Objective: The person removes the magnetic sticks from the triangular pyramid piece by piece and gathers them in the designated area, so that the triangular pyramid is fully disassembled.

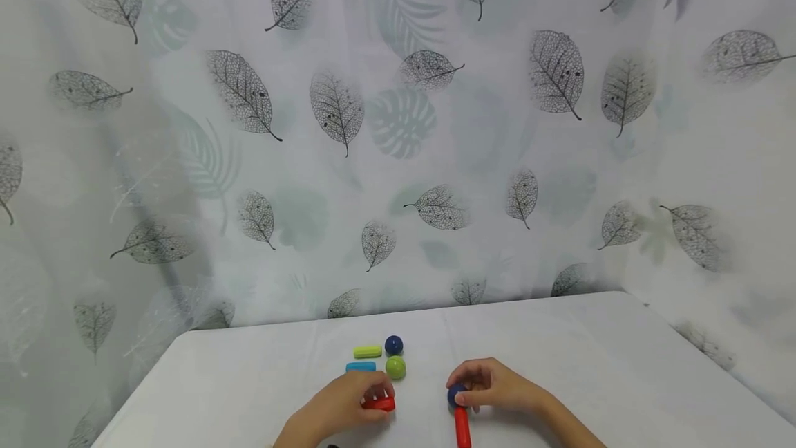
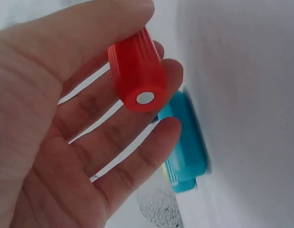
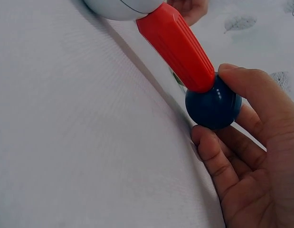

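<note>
My left hand [image 1: 348, 396] pinches a red magnetic rod [image 2: 139, 71] between thumb and fingers; a pale round disc shows on its end. In the right wrist view, my right hand [image 3: 263, 123] holds a dark blue ball [image 3: 211, 108] between thumb and fingers. A second red rod [image 3: 177, 47] is joined to that ball. The rod's other end meets a whitish ball [image 3: 123, 5], partly cut off by the frame. A light blue rod [image 1: 361, 366] lies just beyond my left hand, next to a green ball [image 1: 395, 367].
A yellow-green rod [image 1: 367, 351] and another dark blue ball [image 1: 394, 345] lie farther back on the white-covered table [image 1: 560, 344]. A leaf-patterned curtain [image 1: 398, 178] hangs behind the table. At the bottom edge of the head view, a small dark thing [image 1: 332, 446] is barely visible.
</note>
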### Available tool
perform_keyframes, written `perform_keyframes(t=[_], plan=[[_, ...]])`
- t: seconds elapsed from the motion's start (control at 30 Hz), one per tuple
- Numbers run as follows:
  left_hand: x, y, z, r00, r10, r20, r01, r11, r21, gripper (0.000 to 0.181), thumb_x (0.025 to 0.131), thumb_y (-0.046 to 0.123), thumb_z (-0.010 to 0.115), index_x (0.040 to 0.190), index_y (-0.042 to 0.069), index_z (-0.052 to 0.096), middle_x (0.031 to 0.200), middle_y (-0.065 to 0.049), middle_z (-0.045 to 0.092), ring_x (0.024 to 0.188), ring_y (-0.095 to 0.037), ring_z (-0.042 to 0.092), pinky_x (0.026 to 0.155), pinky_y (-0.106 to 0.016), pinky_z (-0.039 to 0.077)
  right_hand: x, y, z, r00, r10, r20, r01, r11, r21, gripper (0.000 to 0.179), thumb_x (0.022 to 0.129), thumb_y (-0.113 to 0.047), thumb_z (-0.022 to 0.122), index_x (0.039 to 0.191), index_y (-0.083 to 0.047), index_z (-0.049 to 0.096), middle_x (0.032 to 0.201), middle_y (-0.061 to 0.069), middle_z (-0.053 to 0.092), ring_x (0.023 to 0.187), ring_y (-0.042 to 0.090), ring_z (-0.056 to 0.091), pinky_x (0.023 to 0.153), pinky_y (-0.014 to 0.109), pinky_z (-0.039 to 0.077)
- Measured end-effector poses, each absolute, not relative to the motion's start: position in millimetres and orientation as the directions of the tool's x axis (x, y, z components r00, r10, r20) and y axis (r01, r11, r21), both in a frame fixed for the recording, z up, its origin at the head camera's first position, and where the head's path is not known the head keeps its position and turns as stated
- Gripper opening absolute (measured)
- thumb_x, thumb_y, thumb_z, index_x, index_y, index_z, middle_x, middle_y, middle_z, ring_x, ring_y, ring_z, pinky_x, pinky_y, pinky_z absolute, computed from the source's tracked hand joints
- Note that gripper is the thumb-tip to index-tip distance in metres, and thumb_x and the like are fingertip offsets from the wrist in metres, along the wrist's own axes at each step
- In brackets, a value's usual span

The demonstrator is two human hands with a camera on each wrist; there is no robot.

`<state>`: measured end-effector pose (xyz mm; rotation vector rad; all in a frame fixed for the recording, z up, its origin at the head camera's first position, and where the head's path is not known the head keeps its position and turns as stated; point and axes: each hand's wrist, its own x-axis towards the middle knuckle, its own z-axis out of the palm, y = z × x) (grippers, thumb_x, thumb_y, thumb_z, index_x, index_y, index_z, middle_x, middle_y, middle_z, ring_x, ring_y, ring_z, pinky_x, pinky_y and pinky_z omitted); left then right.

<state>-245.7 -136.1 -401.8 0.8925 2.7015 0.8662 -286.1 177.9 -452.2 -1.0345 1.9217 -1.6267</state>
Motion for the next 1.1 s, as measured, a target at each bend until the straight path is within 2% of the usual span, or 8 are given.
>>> perform_keyframes(t=[0.2,0.27,0.43,0.6,0.77,1.0,1.1], plan=[[-247.0,-149.4,-397.5,-0.784,0.619,0.051,0.536,0.634,0.558,0.018,0.081,0.017,0.079,0.092,0.018,0.064,0.082,0.016,0.059,0.074,0.000,0.052,0.072,-0.021,0.049,-285.4,176.9,-452.4,-0.653,-0.745,0.140,-0.265,0.051,-0.963,0.030,0.096,-0.011,0.061,0.117,0.009,0.059,0.105,0.009,0.065,0.074,0.004,0.057,0.068,0.017,0.049],[-247.1,-154.0,-394.6,-0.783,0.621,0.039,0.531,0.634,0.562,0.018,0.080,0.015,0.079,0.090,0.016,0.064,0.081,0.014,0.059,0.072,-0.002,0.052,0.070,-0.021,0.048,-286.1,177.6,-453.0,-0.657,-0.742,0.134,-0.265,0.062,-0.962,0.030,0.096,-0.012,0.061,0.118,0.008,0.060,0.105,0.004,0.065,0.074,0.004,0.057,0.068,0.017,0.049],[-245.6,-163.8,-389.7,-0.794,0.607,-0.005,0.485,0.639,0.597,0.019,0.078,0.008,0.079,0.088,0.013,0.063,0.079,0.009,0.060,0.071,-0.007,0.052,0.067,-0.022,0.046,-286.0,177.9,-452.4,-0.654,-0.744,0.133,-0.263,0.059,-0.963,0.030,0.096,-0.012,0.061,0.118,0.009,0.059,0.106,0.002,0.066,0.075,0.003,0.057,0.068,0.016,0.049],[-246.5,-165.2,-391.5,-0.810,0.585,-0.043,0.443,0.657,0.610,0.018,0.078,0.008,0.079,0.088,0.013,0.065,0.080,0.007,0.061,0.071,-0.009,0.052,0.068,-0.024,0.046,-284.8,177.7,-452.1,-0.651,-0.747,0.136,-0.265,0.055,-0.963,0.031,0.096,-0.011,0.061,0.118,0.011,0.058,0.105,0.002,0.066,0.074,0.003,0.057,0.067,0.016,0.049],[-248.0,-163.0,-394.4,-0.815,0.577,-0.052,0.437,0.671,0.599,0.016,0.078,0.009,0.079,0.089,0.014,0.068,0.080,0.009,0.061,0.072,-0.009,0.052,0.070,-0.024,0.047,-283.3,176.5,-450.5,-0.655,-0.743,0.140,-0.264,0.051,-0.963,0.031,0.096,-0.010,0.061,0.118,0.012,0.058,0.105,0.007,0.066,0.073,0.005,0.056,0.067,0.017,0.049],[-248.2,-160.0,-395.4,-0.818,0.575,-0.034,0.450,0.675,0.585,0.018,0.078,0.010,0.080,0.094,0.011,0.071,0.082,0.009,0.064,0.072,-0.005,0.053,0.071,-0.023,0.048,-283.5,176.6,-449.6,-0.662,-0.739,0.127,-0.263,0.071,-0.962,0.030,0.096,-0.011,0.061,0.118,0.010,0.059,0.103,0.001,0.066,0.072,0.004,0.056,0.067,0.017,0.049],[-247.8,-159.4,-395.3,-0.815,0.579,-0.028,0.457,0.672,0.583,0.018,0.079,0.010,0.080,0.094,0.010,0.071,0.082,0.009,0.064,0.072,-0.004,0.053,0.070,-0.022,0.048,-283.3,176.4,-448.8,-0.658,-0.740,0.136,-0.268,0.062,-0.961,0.029,0.096,-0.010,0.061,0.117,0.010,0.059,0.103,0.004,0.066,0.072,0.004,0.057,0.067,0.017,0.049]])
